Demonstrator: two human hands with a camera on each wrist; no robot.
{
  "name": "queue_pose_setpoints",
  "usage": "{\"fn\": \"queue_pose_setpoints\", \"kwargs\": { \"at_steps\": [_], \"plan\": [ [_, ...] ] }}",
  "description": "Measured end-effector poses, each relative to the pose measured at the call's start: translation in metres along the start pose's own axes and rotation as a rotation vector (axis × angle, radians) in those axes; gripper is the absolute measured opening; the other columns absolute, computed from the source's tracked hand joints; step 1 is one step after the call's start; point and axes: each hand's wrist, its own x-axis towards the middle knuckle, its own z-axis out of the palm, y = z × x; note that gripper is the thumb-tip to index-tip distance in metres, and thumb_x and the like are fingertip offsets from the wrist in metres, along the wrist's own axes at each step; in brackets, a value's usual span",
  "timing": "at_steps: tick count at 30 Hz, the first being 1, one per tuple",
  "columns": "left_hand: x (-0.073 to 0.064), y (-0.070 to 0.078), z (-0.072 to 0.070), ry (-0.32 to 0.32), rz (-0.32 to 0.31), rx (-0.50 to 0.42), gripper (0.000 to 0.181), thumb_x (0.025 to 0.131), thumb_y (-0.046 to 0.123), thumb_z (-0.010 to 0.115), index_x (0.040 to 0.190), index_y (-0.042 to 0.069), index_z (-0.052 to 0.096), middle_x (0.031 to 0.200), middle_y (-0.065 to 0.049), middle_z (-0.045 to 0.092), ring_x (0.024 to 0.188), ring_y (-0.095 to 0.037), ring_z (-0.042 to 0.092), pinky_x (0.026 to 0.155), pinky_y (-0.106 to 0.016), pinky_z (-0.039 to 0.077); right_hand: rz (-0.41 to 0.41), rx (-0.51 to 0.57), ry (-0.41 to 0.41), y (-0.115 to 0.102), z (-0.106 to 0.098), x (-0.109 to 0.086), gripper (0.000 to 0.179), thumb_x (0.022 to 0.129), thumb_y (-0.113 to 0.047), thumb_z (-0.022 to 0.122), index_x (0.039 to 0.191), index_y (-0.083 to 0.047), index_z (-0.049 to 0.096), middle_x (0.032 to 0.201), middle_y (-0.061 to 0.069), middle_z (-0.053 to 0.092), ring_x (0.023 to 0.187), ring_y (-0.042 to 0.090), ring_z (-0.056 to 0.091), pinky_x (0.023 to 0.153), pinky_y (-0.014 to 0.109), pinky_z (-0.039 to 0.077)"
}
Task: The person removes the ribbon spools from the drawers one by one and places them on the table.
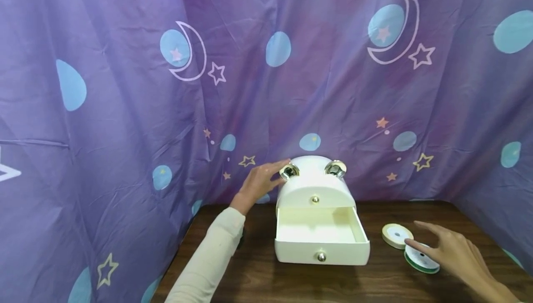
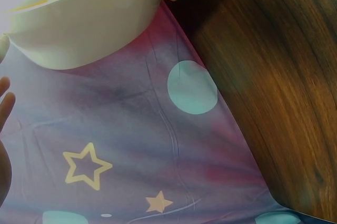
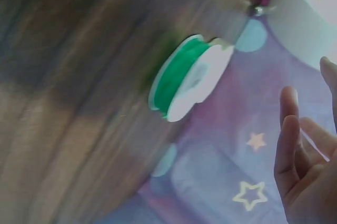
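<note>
A white box with a rounded top [image 1: 310, 178] stands at the back of the table, its lower drawer [image 1: 318, 252] pulled out and bare inside. My left hand [image 1: 261, 180] reaches to the box's upper left side, fingertips right at a shiny round ear-like piece [image 1: 289, 171]. In the left wrist view only a few fingers [image 2: 6, 109] show at the edge, near the white box. Over on the right, my right hand [image 1: 454, 250] is spread above a spool of green ribbon [image 1: 422, 260]. A second spool with a pale yellow rim [image 1: 397, 235] lies beside it.
The dark wooden table [image 1: 333, 284] carries everything. A purple curtain [image 1: 250, 85] with moons and stars hangs behind and at both sides. Behind the left sleeve [image 1: 208, 256], a small dark thing [image 1: 240, 240] is mostly hidden.
</note>
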Motion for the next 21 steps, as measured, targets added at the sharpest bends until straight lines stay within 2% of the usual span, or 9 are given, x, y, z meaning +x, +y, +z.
{"fn": "queue_pose_setpoints", "kwargs": {
  "at_steps": [3, 7, 10, 12, 16, 21],
  "plan": [
    [0.002, -0.001, 0.0, 0.003, 0.001, 0.017, 0.067, 0.09, 0.032, 0.083, 0.151, 0.019, 0.057, 0.143, -0.001, 0.064, 0.109, -0.021, 0.073, 0.077, -0.028, 0.062, -0.04, 0.013, 0.044, -0.012, -0.006, 0.005, 0.062, 0.08, -0.051, 0.088, 0.129, -0.017, 0.071, 0.057, -0.015, 0.033, 0.049, 0.001, 0.031, 0.047, 0.026, 0.027],
    [0.003, -0.002, -0.001, 0.009, 0.002, 0.03, 0.067, 0.09, 0.032, 0.083, 0.151, 0.021, 0.057, 0.143, 0.001, 0.064, 0.111, -0.02, 0.072, 0.079, -0.029, 0.062, -0.104, 0.031, 0.084, -0.028, -0.013, 0.01, 0.063, 0.076, -0.048, 0.091, 0.127, -0.016, 0.072, 0.055, -0.022, 0.043, 0.048, -0.003, 0.038, 0.044, 0.024, 0.03],
    [0.002, -0.002, -0.002, 0.002, 0.0, 0.035, 0.067, 0.091, 0.033, 0.083, 0.152, 0.022, 0.056, 0.144, 0.001, 0.063, 0.111, -0.019, 0.072, 0.079, -0.028, 0.062, -0.134, 0.039, 0.094, -0.04, -0.017, 0.012, 0.062, 0.075, -0.046, 0.092, 0.126, -0.016, 0.073, 0.06, -0.024, 0.055, 0.052, -0.006, 0.045, 0.044, 0.026, 0.035],
    [0.001, -0.002, -0.001, -0.006, -0.001, 0.038, 0.067, 0.091, 0.033, 0.082, 0.152, 0.023, 0.056, 0.144, 0.002, 0.063, 0.111, -0.019, 0.072, 0.079, -0.027, 0.062, -0.148, 0.046, 0.099, -0.049, -0.019, 0.012, 0.062, 0.075, -0.045, 0.093, 0.126, -0.017, 0.074, 0.064, -0.025, 0.06, 0.055, -0.008, 0.049, 0.045, 0.027, 0.039],
    [-0.001, -0.001, 0.0, -0.004, 0.0, 0.03, 0.067, 0.09, 0.033, 0.083, 0.151, 0.022, 0.056, 0.144, 0.002, 0.063, 0.109, -0.019, 0.073, 0.076, -0.027, 0.062, -0.179, 0.044, 0.104, -0.065, -0.023, 0.013, 0.061, 0.074, -0.044, 0.093, 0.126, -0.018, 0.074, 0.066, -0.025, 0.058, 0.057, -0.008, 0.048, 0.046, 0.027, 0.039],
    [0.0, 0.0, -0.001, -0.004, 0.005, 0.018, 0.068, 0.09, 0.031, 0.083, 0.151, 0.021, 0.057, 0.144, 0.002, 0.063, 0.109, -0.02, 0.073, 0.076, -0.027, 0.062, -0.237, 0.055, 0.138, -0.084, -0.025, 0.014, 0.063, 0.069, -0.041, 0.096, 0.124, -0.018, 0.075, 0.077, -0.015, 0.065, 0.058, -0.009, 0.046, 0.045, 0.023, 0.037]
  ]
}}
